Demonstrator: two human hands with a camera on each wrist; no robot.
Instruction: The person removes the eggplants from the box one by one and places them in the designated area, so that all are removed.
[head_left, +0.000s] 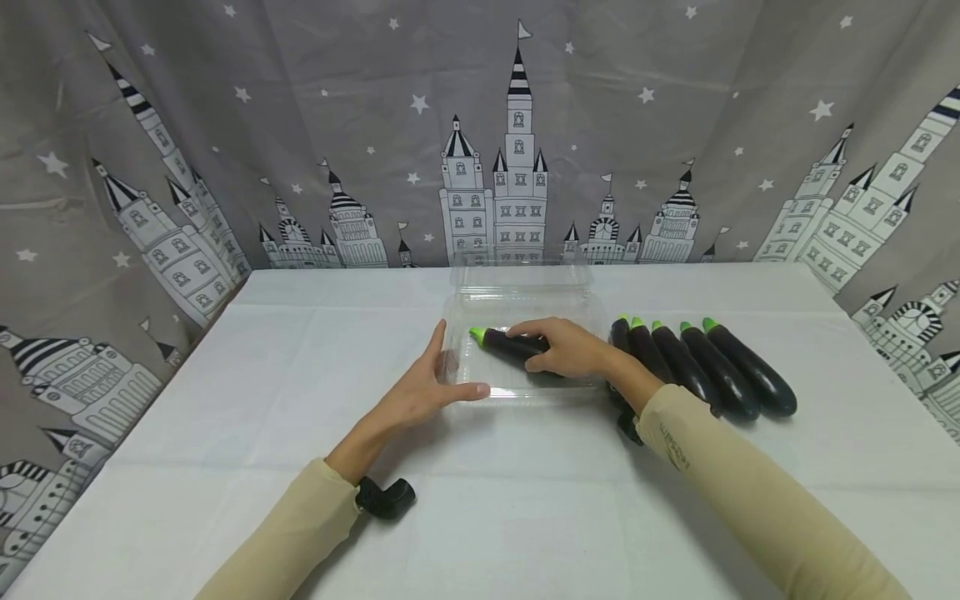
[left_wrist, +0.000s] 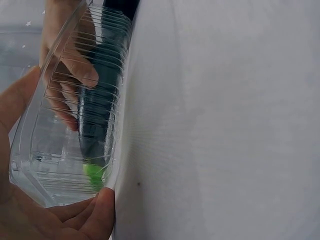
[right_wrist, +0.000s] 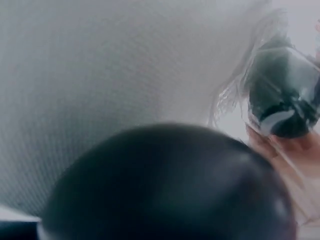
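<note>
A clear plastic clamshell container (head_left: 517,392) lies with its lid (head_left: 521,275) folded back toward the curtain. Inside it, a dark eggplant (head_left: 501,344) with a bright green stem end points to the left. My right hand (head_left: 566,346) grips this eggplant from above, thumb on the near side, and covers part of its body. My left hand (head_left: 420,396) holds the container's near left corner, thumb and fingers spread along two sides. The left wrist view shows the eggplant (left_wrist: 95,120) through the ribbed clear wall, low in the container.
Several more eggplants (head_left: 720,367) lie side by side right of the container, partly under the right forearm; one (right_wrist: 170,185) looms close in the right wrist view. A white cloth (head_left: 510,517) covers the table. Behind hangs a grey castle-print curtain (head_left: 322,100).
</note>
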